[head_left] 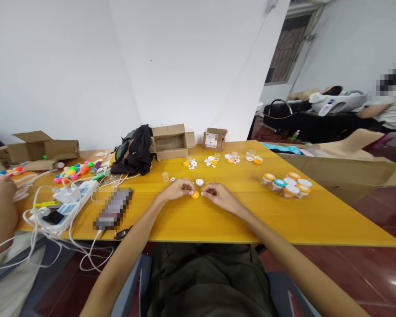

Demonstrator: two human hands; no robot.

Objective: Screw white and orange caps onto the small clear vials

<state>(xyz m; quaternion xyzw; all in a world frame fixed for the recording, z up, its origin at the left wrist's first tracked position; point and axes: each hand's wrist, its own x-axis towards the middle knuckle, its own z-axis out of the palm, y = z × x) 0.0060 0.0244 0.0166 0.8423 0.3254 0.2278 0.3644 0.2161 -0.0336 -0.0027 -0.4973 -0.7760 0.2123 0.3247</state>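
Observation:
Between my hands an orange round lid (195, 195) lies flat on the yellow table, with something small and white on top. My left hand (178, 189) is curled in a pinch, its fingertips at the lid's upper left edge; what they hold is too small to make out. Just right of the lid, my right hand (220, 197) pinches a small white piece (202, 193). A white disc with holes (199, 182) lies just beyond the lid. Farther left stand a clear cup (165, 176) and a small white dotted part (173, 179).
Along the back sit several groups of lids, white parts and clear cups (217, 156). Assembled jars (291, 190) cluster at right. Cardboard boxes (170, 152) and a black bag (138, 152) stand behind. At left are a phone (114, 208), a power strip (74, 207) and another person's arm (1, 207).

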